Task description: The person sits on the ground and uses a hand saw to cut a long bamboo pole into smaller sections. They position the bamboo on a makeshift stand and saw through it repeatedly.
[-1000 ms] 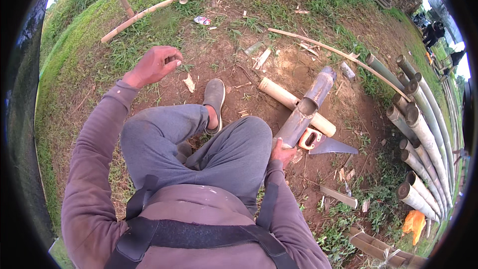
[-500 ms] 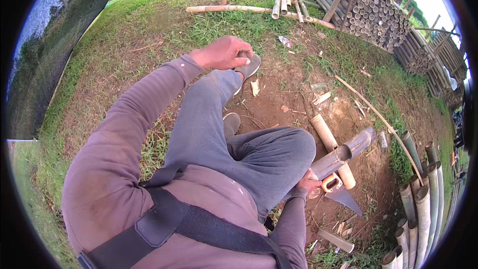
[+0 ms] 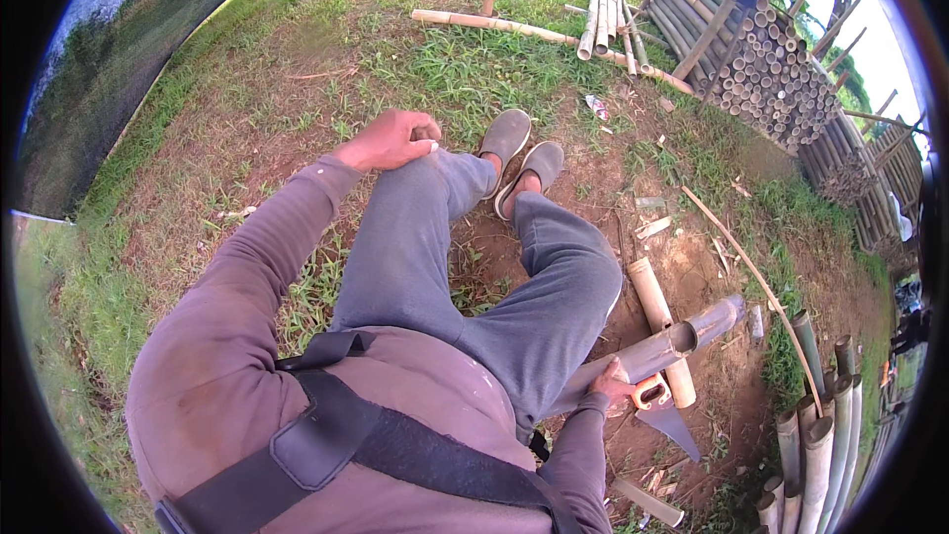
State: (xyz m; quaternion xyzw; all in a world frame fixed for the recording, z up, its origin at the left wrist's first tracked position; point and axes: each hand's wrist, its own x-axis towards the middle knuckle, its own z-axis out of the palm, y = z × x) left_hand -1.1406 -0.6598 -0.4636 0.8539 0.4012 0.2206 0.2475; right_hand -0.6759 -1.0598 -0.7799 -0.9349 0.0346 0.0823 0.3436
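My left hand [image 3: 390, 140] rests at my left knee, its fingers loosely curled with nothing seen in them. Low on the right, my right hand [image 3: 613, 386] closes at the orange handle of a handsaw [image 3: 670, 425], whose grey blade points down and away over the dirt. The same hand lies against a thick bamboo pole [image 3: 641, 354] beside my right thigh. That pole has a wide notch or opening near its middle, and its far part [image 3: 716, 320] runs on past it. It lies across a shorter pale bamboo piece [image 3: 649, 295] on the ground.
Upright bamboo poles [image 3: 819, 455] stand close on the right, with a thin bent strip [image 3: 756, 282] leaning by them. A cut bamboo piece [image 3: 647, 502] lies near the lower edge. Stacked bamboo [image 3: 776, 74] fills the far right. Dark netting [image 3: 109, 69] hangs at left.
My right foot has come forward beside the left one, and my right leg has shifted. My left hand has come back onto the knee. My right hand stays at the saw and pole.
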